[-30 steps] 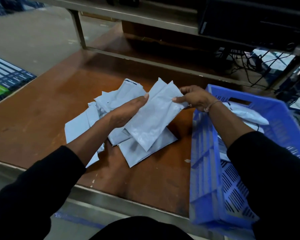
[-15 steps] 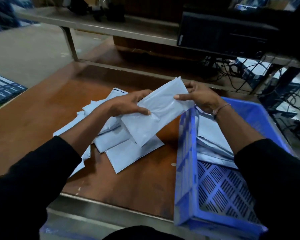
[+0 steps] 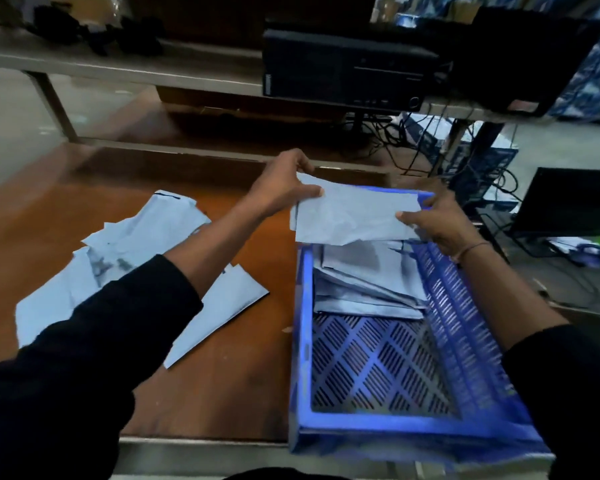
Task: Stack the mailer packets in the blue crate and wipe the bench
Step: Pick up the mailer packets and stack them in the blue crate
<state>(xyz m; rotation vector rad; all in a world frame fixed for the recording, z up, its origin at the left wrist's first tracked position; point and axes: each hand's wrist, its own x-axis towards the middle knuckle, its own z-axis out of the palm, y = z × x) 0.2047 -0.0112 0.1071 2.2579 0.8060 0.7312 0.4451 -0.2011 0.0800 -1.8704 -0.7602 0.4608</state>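
Moved from above the table (image 3: pixel 222 393), a packet (image 3: pixel 354 218) now hangs over the blue crate's (image 3: pixel 388 433) twelve o'clock edge, pinched by left hand (image 3: pixel 281 188) and right hand (image 3: pixel 437 223).

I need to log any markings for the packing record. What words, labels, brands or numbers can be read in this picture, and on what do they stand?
None can be read.
Black computer case on the shelf: a small vertical badge on its left edge, too blurred to read.
Mailer packets on the bench: dark smudges, no legible print.
Held mailer packet: plain.
Blue crate: no marking visible.
Blue boxes beyond the bench: print too blurred.
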